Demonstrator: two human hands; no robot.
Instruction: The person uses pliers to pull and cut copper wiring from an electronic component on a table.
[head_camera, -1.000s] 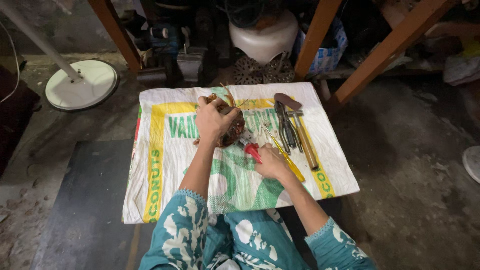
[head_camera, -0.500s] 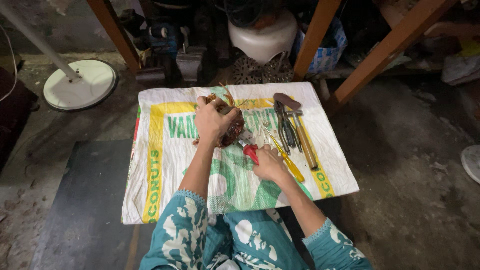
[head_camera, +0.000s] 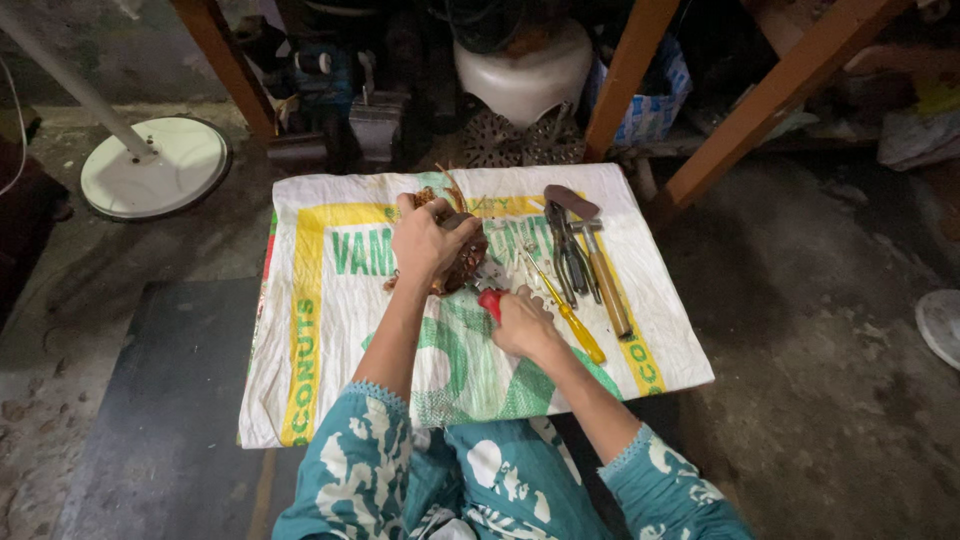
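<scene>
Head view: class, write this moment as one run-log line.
left hand: grips brown coiled part | right hand: holds red-handled tool | yellow screwdriver, pliers, hammer lie on woven sack

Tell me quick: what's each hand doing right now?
Left hand: closed over the brown coil-wound part on the woven sack.
Right hand: closed on the red-handled tool.
</scene>
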